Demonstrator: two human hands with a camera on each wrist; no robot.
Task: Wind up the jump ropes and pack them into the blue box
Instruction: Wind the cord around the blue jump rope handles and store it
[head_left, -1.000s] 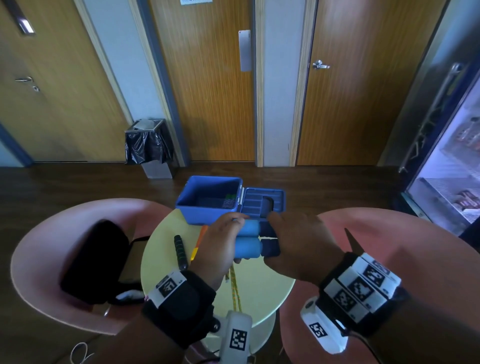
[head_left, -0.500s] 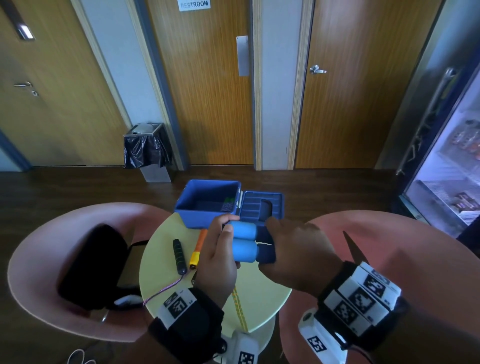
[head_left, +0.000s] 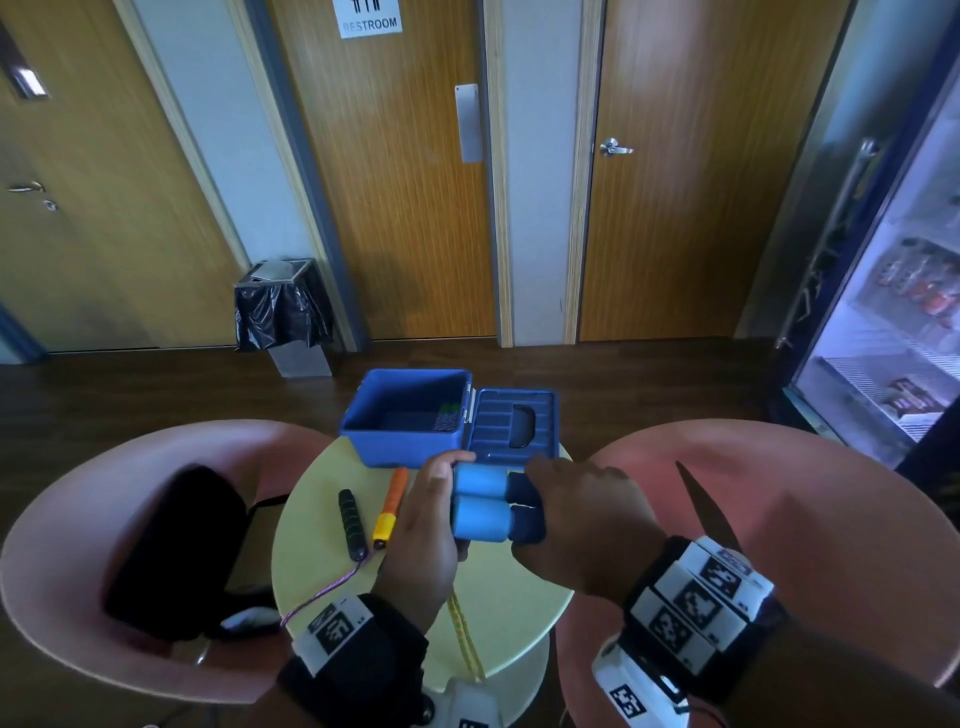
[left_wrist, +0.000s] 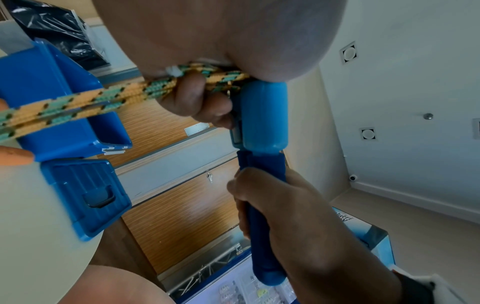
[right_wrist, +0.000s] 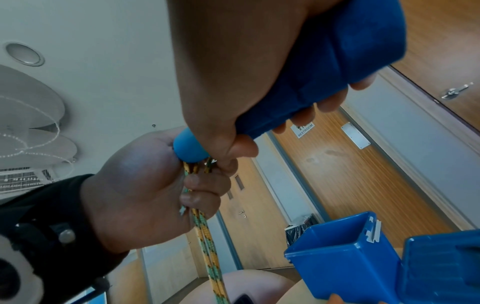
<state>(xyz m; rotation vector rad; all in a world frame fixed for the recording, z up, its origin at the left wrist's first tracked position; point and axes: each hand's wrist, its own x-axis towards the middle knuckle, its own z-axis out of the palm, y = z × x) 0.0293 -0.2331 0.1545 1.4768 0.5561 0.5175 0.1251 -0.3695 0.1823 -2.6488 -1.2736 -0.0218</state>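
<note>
From the head view, I am holding the two blue handles (head_left: 493, 504) side by side above the round table (head_left: 509, 597) — just before the open blue box (head_left: 405, 415). At my left wrist, my left hand (left_wrist: 197, 98) is pinching the yellow-green rope (left_wrist: 78, 102). At my right wrist, my right hand (right_wrist: 246, 72) is clasping the handles' dark ends.

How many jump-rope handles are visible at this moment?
4: two blue handles side by side, gripped by both hands; a black handle and an orange handle on the table. Others may be hidden.
</note>
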